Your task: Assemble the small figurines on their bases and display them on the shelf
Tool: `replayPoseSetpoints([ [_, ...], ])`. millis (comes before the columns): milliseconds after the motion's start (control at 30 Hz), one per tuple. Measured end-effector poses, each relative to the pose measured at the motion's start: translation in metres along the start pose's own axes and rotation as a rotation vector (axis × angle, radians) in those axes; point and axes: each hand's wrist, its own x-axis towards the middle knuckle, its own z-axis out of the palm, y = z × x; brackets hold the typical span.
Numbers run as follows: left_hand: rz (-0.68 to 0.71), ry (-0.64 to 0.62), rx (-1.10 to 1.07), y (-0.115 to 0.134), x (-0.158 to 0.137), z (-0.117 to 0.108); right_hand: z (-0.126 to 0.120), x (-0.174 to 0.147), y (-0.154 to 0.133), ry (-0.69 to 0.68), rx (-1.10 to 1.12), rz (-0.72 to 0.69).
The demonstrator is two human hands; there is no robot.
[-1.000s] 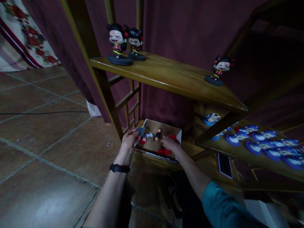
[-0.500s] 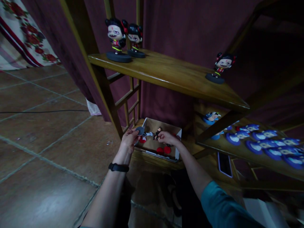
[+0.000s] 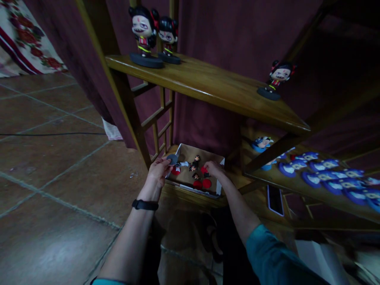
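Note:
My left hand (image 3: 159, 170) pinches a grey round disc, like a figurine base (image 3: 172, 159), above the left edge of a shallow open cardboard box (image 3: 182, 186). Inside the box lie several small dark-haired figurines (image 3: 194, 168), a white figurine part (image 3: 184, 163) and red round discs (image 3: 207, 183). My right hand (image 3: 214, 169) reaches into the right side of the box, its fingers closed together beside a red piece (image 3: 204, 170). What those fingers grip, if anything, is hidden.
Above the box runs a wooden shelf (image 3: 208, 83) with black-haired figurines (image 3: 144, 35) at its left and another (image 3: 279, 77) at its right. Blue-based figurines (image 3: 320, 170) fill a lower shelf to the right. A phone (image 3: 275, 200) lies below it.
My right hand has moved from the figurines in the middle of the box to its right side. My left hand keeps the grey disc over the left edge. The view has shifted slightly.

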Motion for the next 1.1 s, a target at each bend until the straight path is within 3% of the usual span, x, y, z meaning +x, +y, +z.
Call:
replayPoseSetpoints([
  [400, -0.001, -0.009, -0.028, 0.006, 0.001, -0.006, 0.012, -0.007, -0.001, -0.125, -0.203, -0.012],
  [833, 0.006, 0.021, -0.056, 0.015, 0.002, -0.015, 0.009, 0.008, -0.007, -0.146, -0.072, -0.023],
  [967, 0.013, 0.032, -0.061, 0.016, 0.001, -0.016, 0.010, 0.016, -0.016, -0.033, -0.019, -0.048],
  [1100, 0.010, 0.042, -0.063, 0.016, 0.000, -0.014, 0.018, 0.025, -0.026, 0.072, 0.043, -0.189],
])
